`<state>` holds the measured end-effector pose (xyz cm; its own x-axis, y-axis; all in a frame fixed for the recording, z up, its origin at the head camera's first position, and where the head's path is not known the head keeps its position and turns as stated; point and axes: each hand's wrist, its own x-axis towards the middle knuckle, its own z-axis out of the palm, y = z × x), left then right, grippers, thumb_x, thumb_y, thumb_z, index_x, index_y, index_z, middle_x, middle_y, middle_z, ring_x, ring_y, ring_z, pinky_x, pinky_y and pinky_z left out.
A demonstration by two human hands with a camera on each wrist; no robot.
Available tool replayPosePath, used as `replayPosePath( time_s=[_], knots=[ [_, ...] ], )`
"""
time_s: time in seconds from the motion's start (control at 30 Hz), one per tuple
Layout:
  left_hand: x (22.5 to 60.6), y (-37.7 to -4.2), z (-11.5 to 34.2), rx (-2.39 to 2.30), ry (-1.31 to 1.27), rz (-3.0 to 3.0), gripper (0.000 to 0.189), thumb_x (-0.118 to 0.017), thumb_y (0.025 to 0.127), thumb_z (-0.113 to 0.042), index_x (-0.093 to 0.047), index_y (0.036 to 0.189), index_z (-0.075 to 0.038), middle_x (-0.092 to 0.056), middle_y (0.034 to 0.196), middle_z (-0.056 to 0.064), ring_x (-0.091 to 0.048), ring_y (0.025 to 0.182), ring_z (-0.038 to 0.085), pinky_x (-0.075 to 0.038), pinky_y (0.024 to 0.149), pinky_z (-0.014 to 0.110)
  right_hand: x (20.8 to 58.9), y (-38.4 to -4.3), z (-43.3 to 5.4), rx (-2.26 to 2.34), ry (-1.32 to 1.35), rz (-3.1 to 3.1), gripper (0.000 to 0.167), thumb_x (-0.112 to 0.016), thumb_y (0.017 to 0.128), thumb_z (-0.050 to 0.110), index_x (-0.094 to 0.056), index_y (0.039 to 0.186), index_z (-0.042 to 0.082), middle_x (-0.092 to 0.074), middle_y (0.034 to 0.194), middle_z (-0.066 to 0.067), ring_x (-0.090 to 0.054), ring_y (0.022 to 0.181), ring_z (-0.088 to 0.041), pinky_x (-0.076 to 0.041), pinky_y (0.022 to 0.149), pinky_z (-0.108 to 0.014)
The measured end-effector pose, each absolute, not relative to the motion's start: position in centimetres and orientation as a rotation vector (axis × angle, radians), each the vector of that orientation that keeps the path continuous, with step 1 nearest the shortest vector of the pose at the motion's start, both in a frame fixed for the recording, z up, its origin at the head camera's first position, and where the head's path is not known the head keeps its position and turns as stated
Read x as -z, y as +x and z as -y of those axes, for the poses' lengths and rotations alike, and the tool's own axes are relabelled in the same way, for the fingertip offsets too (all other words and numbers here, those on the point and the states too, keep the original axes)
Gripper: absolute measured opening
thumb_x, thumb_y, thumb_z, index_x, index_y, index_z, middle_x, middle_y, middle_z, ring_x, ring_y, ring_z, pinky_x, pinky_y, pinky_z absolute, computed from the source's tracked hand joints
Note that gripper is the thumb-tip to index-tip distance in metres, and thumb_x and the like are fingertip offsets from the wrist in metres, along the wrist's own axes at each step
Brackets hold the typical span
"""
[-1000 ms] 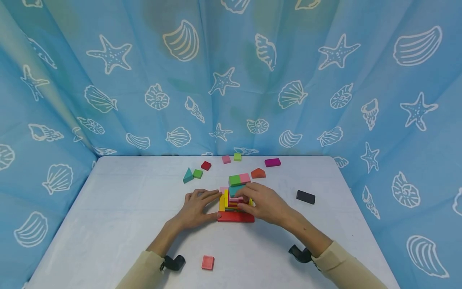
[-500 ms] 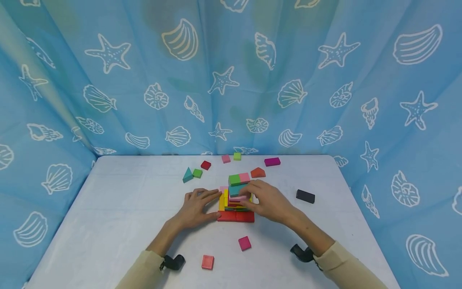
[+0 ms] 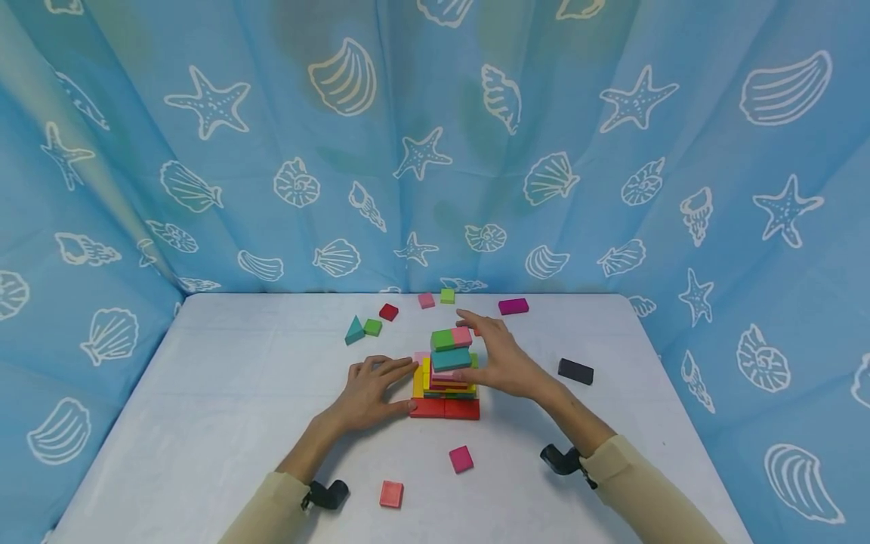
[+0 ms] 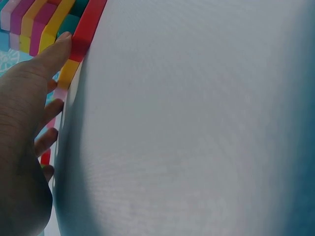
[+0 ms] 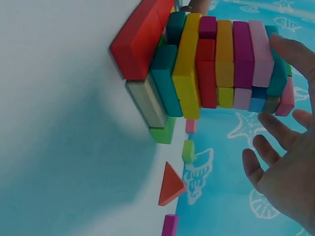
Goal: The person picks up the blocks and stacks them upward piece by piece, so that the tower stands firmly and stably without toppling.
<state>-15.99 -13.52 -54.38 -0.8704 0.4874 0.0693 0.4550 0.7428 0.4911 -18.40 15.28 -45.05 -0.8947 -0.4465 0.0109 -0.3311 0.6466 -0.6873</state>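
Observation:
A stacked tower of coloured wooden blocks point(image 3: 451, 358) stands mid-table, layered in yellow, red, purple, pink and teal, with a green and a pink block on top. Red blocks point(image 3: 445, 409) line its front base. My left hand point(image 3: 367, 394) lies at the tower's left foot, its thumb touching the red block and its fingers reaching along the left edge. My right hand point(image 3: 504, 363) is spread at the tower's right side, thumb by the upper layers, gripping nothing. In the right wrist view its thumb point(image 5: 293, 51) overlaps the teal layer; whether it touches cannot be told.
A magenta block point(image 3: 461, 459) and a coral block point(image 3: 390, 494) lie in front. Behind stand a teal triangle point(image 3: 355, 330), a green block point(image 3: 372, 327), a red block point(image 3: 388, 312) and a purple block point(image 3: 513, 306). A black block point(image 3: 575, 371) lies right.
My right hand has drawn back from the tower's front to its right side, its fingers now spread and raised. A magenta block now lies on the table in front. The left hand stays put.

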Motion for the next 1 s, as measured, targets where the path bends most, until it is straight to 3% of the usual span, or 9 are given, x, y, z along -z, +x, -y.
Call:
replayPosePath(
  time_s=[0.17, 0.4, 1.0],
  knots=[
    [54.3, -16.1, 13.6, -0.759, 0.775, -2.867, 0.079, -0.069, 0.086, -0.061, -0.042, 0.154, -0.031, -0.045, 0.156, -0.005, -0.034, 0.140, 0.028, -0.029, 0.107, 0.055, 45.4, -18.4, -15.1, 1.054, -0.612, -2.651, 0.114, -0.091, 0.071, 0.035, -0.020, 0.161, 0.033, -0.031, 0.161, -0.006, -0.025, 0.148, -0.033, -0.042, 0.101, -0.067],
    [54.3, -16.3, 13.6, -0.754, 0.778, -2.867, 0.080, -0.070, 0.086, -0.060, -0.042, 0.154, -0.031, -0.045, 0.156, -0.004, -0.034, 0.140, 0.028, -0.030, 0.107, 0.053, 45.3, -18.5, -15.2, 1.060, -0.656, -2.647, 0.111, -0.090, 0.073, 0.033, -0.022, 0.160, 0.034, -0.035, 0.158, -0.004, -0.030, 0.144, -0.028, -0.045, 0.101, -0.062],
    [54.5, -16.2, 13.7, -0.758, 0.798, -2.873, 0.079, -0.069, 0.086, -0.061, -0.043, 0.154, -0.031, -0.046, 0.155, -0.005, -0.035, 0.139, 0.028, -0.030, 0.106, 0.054, 46.3, -19.6, -14.0, 1.158, -0.625, -2.502, 0.111, -0.088, 0.071, 0.047, -0.018, 0.158, 0.044, -0.023, 0.165, -0.001, -0.025, 0.149, -0.032, -0.037, 0.103, -0.070]
  ],
)
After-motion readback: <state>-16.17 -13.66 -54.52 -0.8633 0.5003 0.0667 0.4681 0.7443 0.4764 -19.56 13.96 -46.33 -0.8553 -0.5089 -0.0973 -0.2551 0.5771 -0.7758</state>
